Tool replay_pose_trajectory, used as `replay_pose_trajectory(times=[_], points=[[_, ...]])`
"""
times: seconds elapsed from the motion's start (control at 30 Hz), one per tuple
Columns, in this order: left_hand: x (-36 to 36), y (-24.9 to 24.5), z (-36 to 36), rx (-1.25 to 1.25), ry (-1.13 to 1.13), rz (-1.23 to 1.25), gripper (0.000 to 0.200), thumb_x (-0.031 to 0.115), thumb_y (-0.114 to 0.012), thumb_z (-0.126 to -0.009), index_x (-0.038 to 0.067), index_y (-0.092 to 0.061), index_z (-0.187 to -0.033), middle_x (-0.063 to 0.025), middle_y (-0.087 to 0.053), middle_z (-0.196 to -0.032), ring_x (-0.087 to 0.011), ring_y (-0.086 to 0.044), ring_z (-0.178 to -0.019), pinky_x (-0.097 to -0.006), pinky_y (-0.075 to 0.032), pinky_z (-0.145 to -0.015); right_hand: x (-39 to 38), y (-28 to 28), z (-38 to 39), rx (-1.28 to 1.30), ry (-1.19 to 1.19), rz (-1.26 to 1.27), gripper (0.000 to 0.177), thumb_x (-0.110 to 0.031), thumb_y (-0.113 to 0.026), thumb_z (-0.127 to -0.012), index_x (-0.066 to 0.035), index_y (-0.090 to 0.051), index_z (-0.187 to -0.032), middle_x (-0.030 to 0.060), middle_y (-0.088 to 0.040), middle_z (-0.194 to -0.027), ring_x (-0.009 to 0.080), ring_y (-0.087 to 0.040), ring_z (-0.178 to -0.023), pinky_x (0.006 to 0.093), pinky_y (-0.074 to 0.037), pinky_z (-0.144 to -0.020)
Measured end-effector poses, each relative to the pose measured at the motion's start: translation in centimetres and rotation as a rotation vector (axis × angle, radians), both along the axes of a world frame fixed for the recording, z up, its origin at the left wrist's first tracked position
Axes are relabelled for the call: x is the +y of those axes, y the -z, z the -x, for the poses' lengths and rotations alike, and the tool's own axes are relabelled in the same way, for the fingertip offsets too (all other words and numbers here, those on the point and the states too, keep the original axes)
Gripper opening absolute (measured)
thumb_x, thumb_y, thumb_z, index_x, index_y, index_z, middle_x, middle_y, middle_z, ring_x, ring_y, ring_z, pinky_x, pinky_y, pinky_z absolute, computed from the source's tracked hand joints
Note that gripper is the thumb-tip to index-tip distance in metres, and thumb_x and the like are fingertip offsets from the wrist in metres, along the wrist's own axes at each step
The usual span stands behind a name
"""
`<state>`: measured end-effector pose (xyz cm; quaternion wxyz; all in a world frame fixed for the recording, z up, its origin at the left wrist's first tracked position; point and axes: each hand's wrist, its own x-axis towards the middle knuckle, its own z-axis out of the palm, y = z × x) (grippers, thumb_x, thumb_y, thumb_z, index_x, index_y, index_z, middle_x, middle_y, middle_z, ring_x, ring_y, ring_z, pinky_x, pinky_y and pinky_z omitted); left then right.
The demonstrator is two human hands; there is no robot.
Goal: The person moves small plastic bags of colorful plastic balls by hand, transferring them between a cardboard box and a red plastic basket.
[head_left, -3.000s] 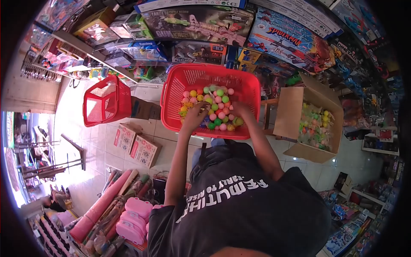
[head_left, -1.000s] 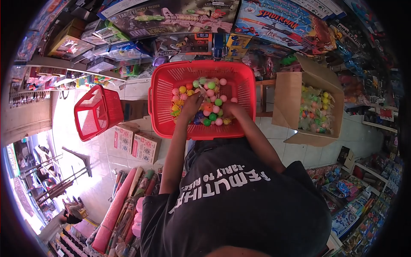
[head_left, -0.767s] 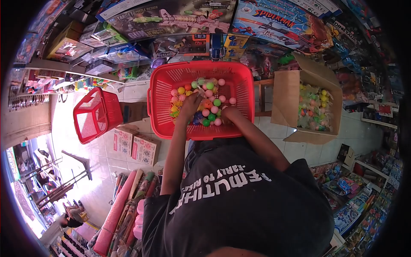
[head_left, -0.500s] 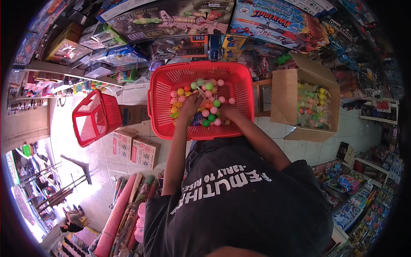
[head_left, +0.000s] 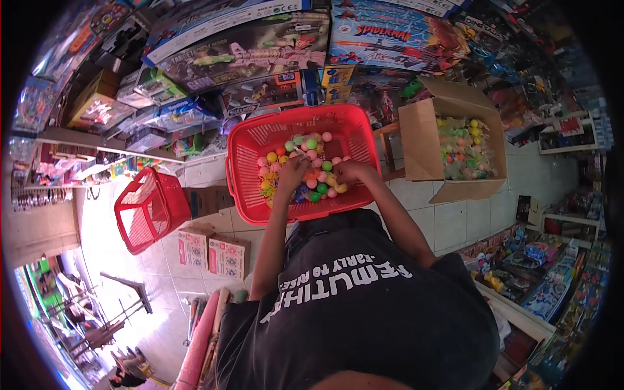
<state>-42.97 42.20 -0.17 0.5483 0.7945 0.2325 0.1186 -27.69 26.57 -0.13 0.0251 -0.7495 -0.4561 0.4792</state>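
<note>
My left hand reaches into a red plastic basket, its fingers closed on the whitish, gathered end of a clear plastic bag. Small colored balls in pink, green and orange lie around it. On the right side of the basket, my right hand is bent inward with its fingers curled together; I cannot tell what it grips. Just below those fingertips is a yellow piece, with green balls beside it. Yellow netted or spiky pieces lie by the left wall.
Right of the basket stands an open cardboard box of bagged balls. A second red basket is at the left, near printed cartons on the tiled floor. Boxed toys line the shelf ahead. Rolled material leans at lower left.
The view has shifted and tilted slightly. My right hand has risen from among the balls, and a yellow piece now shows under its fingers. My left hand stays at the bag.
</note>
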Motion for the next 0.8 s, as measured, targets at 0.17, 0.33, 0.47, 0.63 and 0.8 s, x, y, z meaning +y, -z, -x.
replay_pose_trajectory(times=[0.17, 0.33, 0.47, 0.63, 0.8], points=[[-1.0, -1.5, -0.4, -0.037, 0.053, 0.223, 0.027, 0.023, -0.048, -0.088, -0.002, -0.059, -0.092, -0.0075, -0.056, -0.067, -0.0145, -0.055, -0.064, -0.0275, -0.043, -0.059, -1.4, -4.5, -0.3, 0.319, 0.345, -0.383, 0.028, -0.025, -0.058, -0.081, -0.002, -0.052, -0.096, 0.0100, -0.058, -0.087, 0.0183, -0.056, -0.081, 0.0305, -0.044, -0.070], [-3.0, -2.9, -0.7, -0.082, -0.081, 0.639, 0.033, 0.024, -0.048, -0.090, -0.003, -0.050, -0.109, -0.0011, -0.053, -0.071, -0.0091, -0.049, -0.064, -0.0220, -0.038, -0.054, -1.2, -7.7, 1.4, 0.509, 0.558, -0.606, 0.021, -0.017, -0.056, -0.085, -0.003, -0.047, -0.099, 0.0051, -0.052, -0.089, 0.0125, -0.050, -0.085, 0.0267, -0.041, -0.076], [-5.8, -3.6, -1.3, -0.227, -0.325, 0.502, 0.046, 0.031, -0.049, -0.090, -0.005, -0.044, -0.119, -0.0049, -0.056, -0.092, -0.0099, -0.054, -0.080, -0.0238, -0.044, -0.068, -0.8, -9.5, 3.1, 0.428, 0.461, -0.735, 0.023, -0.016, -0.057, -0.084, -0.004, -0.047, -0.100, 0.0042, -0.050, -0.090, 0.0117, -0.049, -0.084, 0.0267, -0.041, -0.075], [-3.3, -6.7, 1.2, -0.168, 0.020, 0.937, 0.042, 0.032, -0.047, -0.090, -0.001, -0.046, -0.116, -0.0074, -0.056, -0.099, -0.0137, -0.056, -0.088, -0.0275, -0.046, -0.075, -0.9, -12.1, 5.4, 0.270, 0.372, -0.842, 0.032, -0.014, -0.059, -0.083, -0.006, -0.044, -0.110, 0.0037, -0.049, -0.098, 0.0114, -0.049, -0.091, 0.0248, -0.042, -0.075], [-2.9, -9.2, 2.7, -0.174, -0.084, 1.244, 0.035, 0.032, -0.044, -0.089, 0.004, -0.049, -0.108, -0.0076, -0.059, -0.092, -0.0174, -0.060, -0.078, -0.0300, -0.050, -0.070, -0.9, -12.2, 7.8, 0.572, 0.631, -0.903, 0.036, -0.008, -0.061, -0.080, -0.007, -0.044, -0.112, 0.0031, -0.050, -0.100, 0.0105, -0.049, -0.096, 0.0254, -0.043, -0.078]])
